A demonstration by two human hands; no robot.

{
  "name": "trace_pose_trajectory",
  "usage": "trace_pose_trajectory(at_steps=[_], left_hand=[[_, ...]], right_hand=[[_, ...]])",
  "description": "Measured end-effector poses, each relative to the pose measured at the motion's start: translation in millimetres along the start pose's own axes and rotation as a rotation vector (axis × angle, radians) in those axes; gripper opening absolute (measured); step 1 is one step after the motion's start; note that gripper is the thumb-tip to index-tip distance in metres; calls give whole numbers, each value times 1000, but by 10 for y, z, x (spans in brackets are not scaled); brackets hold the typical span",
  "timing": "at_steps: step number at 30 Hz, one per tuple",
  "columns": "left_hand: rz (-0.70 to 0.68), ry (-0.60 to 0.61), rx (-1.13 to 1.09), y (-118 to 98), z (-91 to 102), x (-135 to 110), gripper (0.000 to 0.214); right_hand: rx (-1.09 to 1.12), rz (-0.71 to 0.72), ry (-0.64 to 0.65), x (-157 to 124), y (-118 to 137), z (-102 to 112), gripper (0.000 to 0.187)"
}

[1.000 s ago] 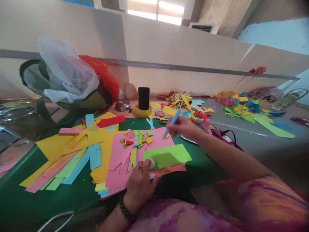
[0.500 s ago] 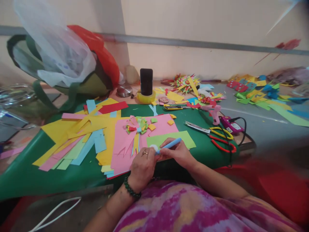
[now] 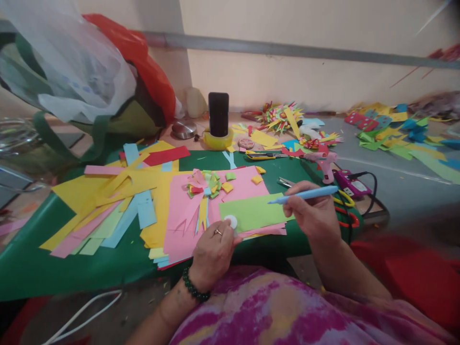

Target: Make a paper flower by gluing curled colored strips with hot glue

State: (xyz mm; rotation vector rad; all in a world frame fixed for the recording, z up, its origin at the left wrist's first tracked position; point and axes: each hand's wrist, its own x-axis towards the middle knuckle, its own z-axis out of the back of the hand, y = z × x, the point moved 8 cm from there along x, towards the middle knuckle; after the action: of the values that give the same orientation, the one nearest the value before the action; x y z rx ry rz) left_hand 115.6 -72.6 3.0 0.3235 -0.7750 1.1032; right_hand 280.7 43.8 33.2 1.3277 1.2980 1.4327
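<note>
My left hand, wearing a ring and a dark bead bracelet, is closed at the lower edge of a green paper strip. Under its fingertips is a small white disc. My right hand grips a slim light-blue pen, its tip pointing left above the strip's right end. Beneath the strip lies a stack of pink paper. On that stack rests a paper rosette with pink, yellow and blue tails. Small folded paper pieces are beside it.
Scissors lie partly behind my right hand. Nearby are a pink glue gun, a purple box with a cord and a yellow cutter. A phone stands on a yellow roll. Paper strips cover the left; a bag stands behind.
My right hand has moved right and up with the pen, away from the white disc and my left hand. My left hand stays with the disc. The camera view has shifted slightly.
</note>
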Motion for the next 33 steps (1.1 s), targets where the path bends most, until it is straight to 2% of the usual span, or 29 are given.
trace_pose_trajectory(at_steps=[2,5,7,9,14,22,33], left_hand=[[-17,12,10,-24,-6,-2,25],[-15,43,45,-37,-16,-21,25],[-9,74,88,-39,-22,-40,28],[-10,93,119,-46,-18,-57,32],[-14,91,115,-63,-7,-73,37],[21,68,69,-30,2,-55,39],[32,61,56,-11,27,-34,40]], right_hand=[[-22,-32,135,5,12,-183,27],[-35,-118,339,5,-144,-577,33],[-81,-140,424,25,-279,-776,38],[-160,-133,471,52,-395,-884,39],[-334,-160,560,60,-598,-967,41],[-494,-147,624,138,-642,-1061,27],[-666,-207,738,174,-696,-1160,30]])
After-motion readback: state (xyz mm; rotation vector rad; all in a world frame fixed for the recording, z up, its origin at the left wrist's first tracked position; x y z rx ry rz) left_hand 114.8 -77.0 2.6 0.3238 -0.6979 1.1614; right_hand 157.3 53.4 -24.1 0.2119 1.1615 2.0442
